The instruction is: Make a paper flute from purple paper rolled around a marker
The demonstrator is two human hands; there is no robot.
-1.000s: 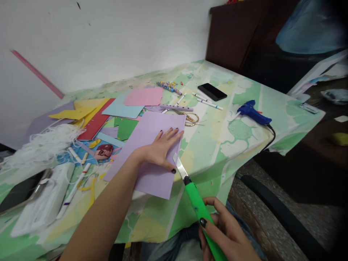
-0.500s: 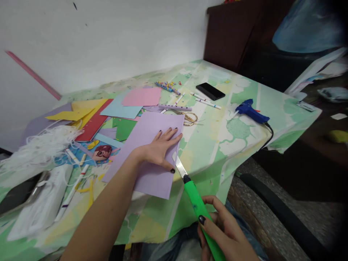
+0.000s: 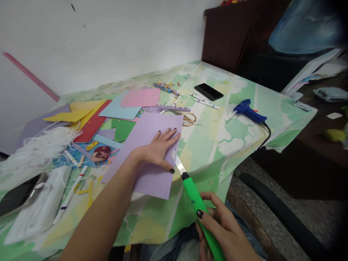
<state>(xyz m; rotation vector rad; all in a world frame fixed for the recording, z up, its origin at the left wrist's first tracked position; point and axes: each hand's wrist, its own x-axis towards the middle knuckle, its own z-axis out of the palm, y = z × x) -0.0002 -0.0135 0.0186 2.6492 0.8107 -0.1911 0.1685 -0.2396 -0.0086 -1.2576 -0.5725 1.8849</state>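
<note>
A folded sheet of lilac paper (image 3: 152, 183) lies at the near edge of the table. My left hand (image 3: 160, 148) rests flat on it with the fingers spread, holding nothing. In my right hand (image 3: 220, 224) is a green utility knife (image 3: 197, 201), its blade extended. The blade tip meets the paper's right edge, close to my left thumb; whether it is between the layers I cannot tell. Gold-handled scissors (image 3: 189, 119) lie just beyond the paper's far right corner, their blades partly covered.
Coloured paper sheets (image 3: 141, 98) and white shredded strands (image 3: 46, 143) are spread on the left. A black phone (image 3: 208, 91), several markers (image 3: 206, 104) and a blue glue gun (image 3: 250, 111) with a cord lie farther right. A chair armrest (image 3: 280, 210) stands beside the table.
The view has shifted very slightly. Both hands, the knife and the lilac paper keep nearly the same places, with the blade still at the paper's edge.
</note>
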